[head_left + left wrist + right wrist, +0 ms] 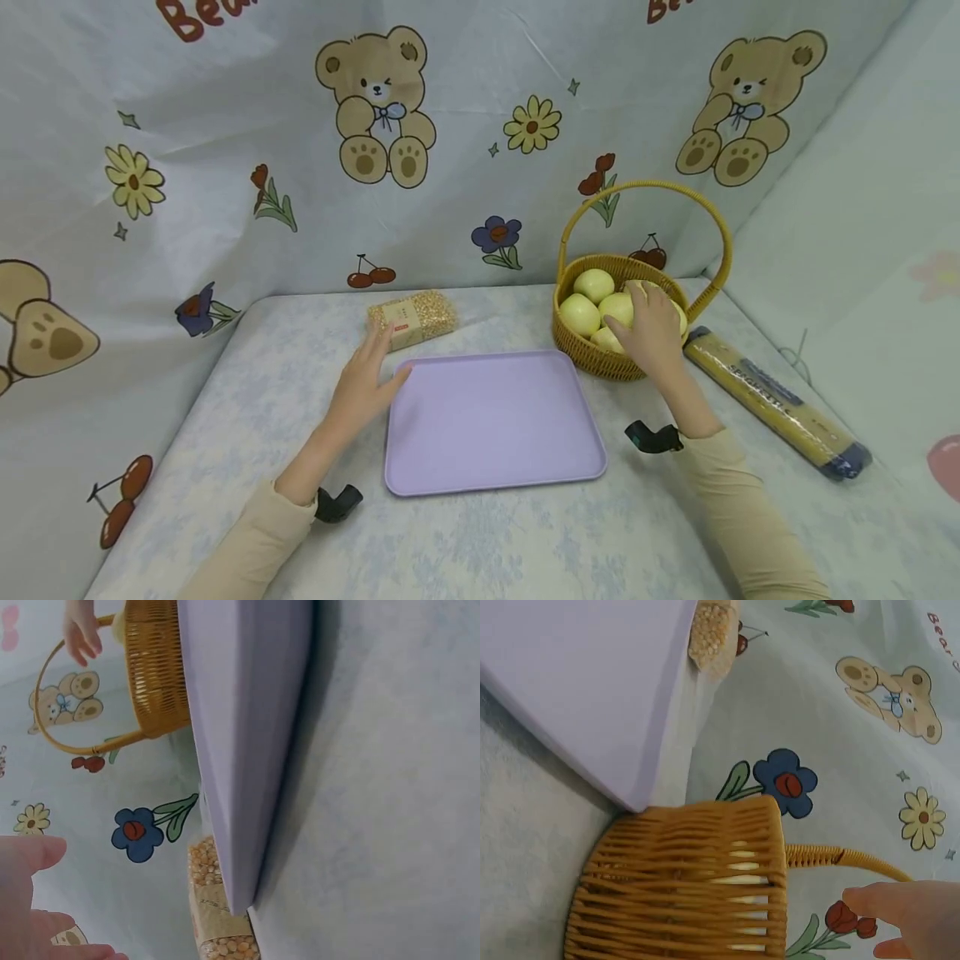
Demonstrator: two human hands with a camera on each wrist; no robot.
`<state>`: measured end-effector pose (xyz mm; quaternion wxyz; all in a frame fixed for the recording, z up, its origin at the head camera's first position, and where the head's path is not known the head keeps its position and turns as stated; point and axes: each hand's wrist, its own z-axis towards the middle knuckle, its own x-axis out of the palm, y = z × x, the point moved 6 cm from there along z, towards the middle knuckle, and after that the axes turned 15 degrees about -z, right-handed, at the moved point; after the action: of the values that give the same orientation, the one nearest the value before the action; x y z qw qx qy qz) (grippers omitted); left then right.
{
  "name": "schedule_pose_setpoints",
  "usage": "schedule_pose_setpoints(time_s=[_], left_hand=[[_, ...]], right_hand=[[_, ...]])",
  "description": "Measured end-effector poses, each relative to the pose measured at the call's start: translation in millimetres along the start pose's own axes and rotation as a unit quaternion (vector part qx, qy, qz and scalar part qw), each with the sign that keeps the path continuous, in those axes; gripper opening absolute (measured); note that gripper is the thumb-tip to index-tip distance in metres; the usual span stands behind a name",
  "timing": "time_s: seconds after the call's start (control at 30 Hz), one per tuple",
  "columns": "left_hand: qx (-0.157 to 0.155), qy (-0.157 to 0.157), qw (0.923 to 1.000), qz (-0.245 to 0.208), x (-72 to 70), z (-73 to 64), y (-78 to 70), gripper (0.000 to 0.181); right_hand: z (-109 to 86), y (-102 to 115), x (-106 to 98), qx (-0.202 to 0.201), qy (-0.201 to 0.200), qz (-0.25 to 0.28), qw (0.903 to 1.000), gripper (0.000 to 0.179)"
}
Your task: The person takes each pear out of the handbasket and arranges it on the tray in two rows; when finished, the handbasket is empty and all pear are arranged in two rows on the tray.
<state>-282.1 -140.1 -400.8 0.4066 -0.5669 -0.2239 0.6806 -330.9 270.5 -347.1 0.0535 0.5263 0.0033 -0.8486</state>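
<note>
My right hand (654,333) is over a woven basket (600,363) that holds several round, pale yellow-green fruits (580,315). In the left wrist view that hand (81,634) shows loosely extended fingers above the basket rim, with nothing visible in them. Its fingertips hide part of the fruit in the head view, so contact cannot be told. My left hand (363,387), fingers spread, hovers by the left edge of a lilac tray (495,425) and holds nothing. Just past its fingertips lies a clear packet of corn kernels (431,315).
A long yellow packet of spaghetti (776,400) lies to the right of the basket. The basket's tall handle (648,185) arches up behind my right hand. A bear-printed cloth (450,225) hangs behind the table, and a pale wall (870,250) bounds the right side.
</note>
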Motion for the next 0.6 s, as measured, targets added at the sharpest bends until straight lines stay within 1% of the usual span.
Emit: schedule_pose_setpoints(time_s=[0.1,0.2,0.3,0.37,0.47,0.6], left_hand=[[-0.007,0.001,0.9986,-0.052,2.3,-6.5,11.5,0.074],[-0.003,0.004,0.9962,-0.087,5.8,-11.3,20.9,0.071],[0.003,0.006,0.9932,-0.116,9.2,-12.5,27.2,0.068],[0.007,0.008,0.9903,-0.138,12.3,-11.7,30.9,0.067],[0.013,0.016,0.9873,-0.157,18.1,-9.7,38.3,0.065],[0.019,0.025,0.9869,-0.158,24.9,-8.9,50.2,0.064]], right_hand=[[3.5,-14.5,1.2,0.016,0.011,0.020,0.9996,0.066],[5.1,-28.9,3.1,0.032,0.032,0.053,0.9976,0.069],[7.1,-42.1,6.9,0.039,0.049,0.085,0.9944,0.072],[8.9,-50.0,9.6,0.040,0.053,0.102,0.9926,0.073],[12.5,-59.5,13.8,0.035,0.058,0.121,0.9904,0.075],[15.0,-66.8,21.8,0.031,0.084,0.145,0.9854,0.078]])
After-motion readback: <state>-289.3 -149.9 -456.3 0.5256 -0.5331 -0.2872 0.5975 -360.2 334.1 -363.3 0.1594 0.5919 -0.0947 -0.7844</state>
